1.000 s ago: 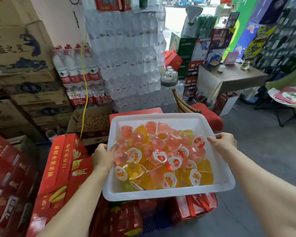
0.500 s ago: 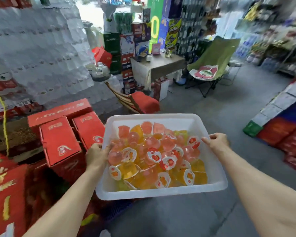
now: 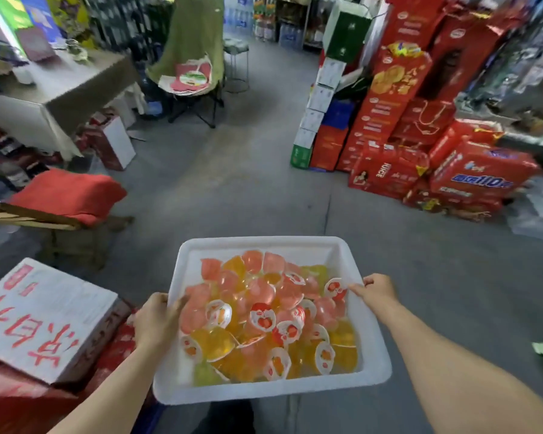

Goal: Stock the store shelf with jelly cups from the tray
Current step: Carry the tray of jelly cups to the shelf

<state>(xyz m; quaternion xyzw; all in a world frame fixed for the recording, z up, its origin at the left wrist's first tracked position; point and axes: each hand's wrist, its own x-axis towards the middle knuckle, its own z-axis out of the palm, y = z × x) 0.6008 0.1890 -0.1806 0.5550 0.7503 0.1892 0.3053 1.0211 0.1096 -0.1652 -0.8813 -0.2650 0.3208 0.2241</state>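
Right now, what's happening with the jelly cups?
Left hand and right hand grip white tray. Jelly cups piled inside. Grey floor ahead open.

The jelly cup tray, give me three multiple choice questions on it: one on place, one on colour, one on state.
1. Where does the left hand grip the tray?
A. its left rim
B. its far rim
C. underneath only

2. What colour is the tray?
A. blue
B. white
C. red

3. The jelly cups are:
A. stacked in neat rows
B. spilled on the floor
C. piled loose in the tray

Answers: 1 A, its fingers curl over the left rim while the right hand holds the right rim; 2 B, rim and walls are white; 3 C, the cups lie jumbled at all angles.
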